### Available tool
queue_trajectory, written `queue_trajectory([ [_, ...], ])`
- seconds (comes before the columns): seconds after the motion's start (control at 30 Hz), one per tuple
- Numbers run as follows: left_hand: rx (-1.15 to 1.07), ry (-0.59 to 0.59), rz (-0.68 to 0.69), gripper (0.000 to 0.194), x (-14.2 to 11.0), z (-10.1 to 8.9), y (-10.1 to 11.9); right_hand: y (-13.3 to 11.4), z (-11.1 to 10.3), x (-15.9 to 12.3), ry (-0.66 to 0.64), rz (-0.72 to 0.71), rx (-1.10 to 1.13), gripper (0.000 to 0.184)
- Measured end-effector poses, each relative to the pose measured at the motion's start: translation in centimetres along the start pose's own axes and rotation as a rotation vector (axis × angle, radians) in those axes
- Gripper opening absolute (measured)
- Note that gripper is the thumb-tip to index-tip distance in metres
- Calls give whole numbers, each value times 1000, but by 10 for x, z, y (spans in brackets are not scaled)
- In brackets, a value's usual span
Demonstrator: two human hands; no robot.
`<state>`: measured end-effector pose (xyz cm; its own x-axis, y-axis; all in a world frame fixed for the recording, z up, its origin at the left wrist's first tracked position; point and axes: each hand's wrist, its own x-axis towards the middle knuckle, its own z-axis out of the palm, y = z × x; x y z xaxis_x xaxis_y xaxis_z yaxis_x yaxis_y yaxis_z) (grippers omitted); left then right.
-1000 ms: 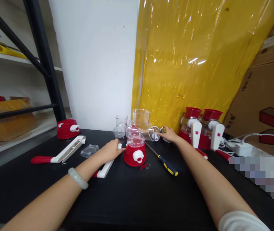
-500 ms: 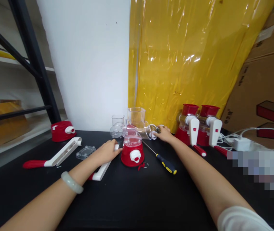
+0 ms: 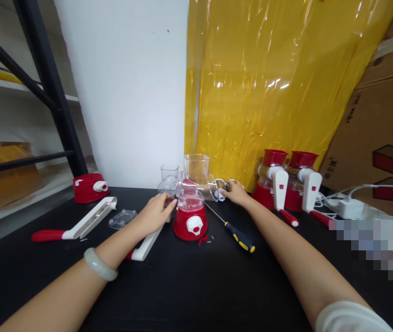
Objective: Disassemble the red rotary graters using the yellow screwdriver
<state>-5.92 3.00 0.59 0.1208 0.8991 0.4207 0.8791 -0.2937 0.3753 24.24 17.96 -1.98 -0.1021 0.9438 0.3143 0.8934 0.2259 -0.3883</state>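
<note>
My left hand [image 3: 155,213] hovers over a white crank handle [image 3: 147,246] with a red grip, its thumb and fingers apart. Its fingertips come close to the left side of a red suction base [image 3: 190,223] with a white knob; whether they touch is unclear. Behind that base lies a clear plastic grater housing [image 3: 196,167] with a square hopper. To its right, my right hand [image 3: 237,192] has its fingers closed on a metal grater drum [image 3: 228,186], beside another drum [image 3: 220,185] with a white end. The fingertips are partly hidden.
A blue-and-yellow screwdriver [image 3: 240,237] lies right of the base, near small red pieces [image 3: 203,240] and screws. On the left are another red base [image 3: 90,188], a second crank handle [image 3: 90,219] and a clear plate [image 3: 122,219]. Two assembled graters [image 3: 268,184] stand at right by white cables.
My left hand has shifted slightly up, its fingers now stretched further toward the red base. My right hand stays at the drums. The view has shifted a little.
</note>
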Motion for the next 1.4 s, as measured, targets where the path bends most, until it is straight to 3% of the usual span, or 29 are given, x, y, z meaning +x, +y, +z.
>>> queue_trajectory([
  [0.37, -275, 2, 35, 44, -10, -7, 21, -5, 3, -4, -19, -19, -20, 62],
  [0.7, -288, 15, 74, 44, -11, -4, 21, -21, 12, -8, -93, -151, 27, 56],
  [0.93, -270, 12, 76, 42, -11, -5, 22, -24, 16, -11, -57, -113, 51, 59],
  [1.4, -278, -37, 93, 43, -15, -9, 28, -27, 13, -13, -52, -179, 151, 65],
])
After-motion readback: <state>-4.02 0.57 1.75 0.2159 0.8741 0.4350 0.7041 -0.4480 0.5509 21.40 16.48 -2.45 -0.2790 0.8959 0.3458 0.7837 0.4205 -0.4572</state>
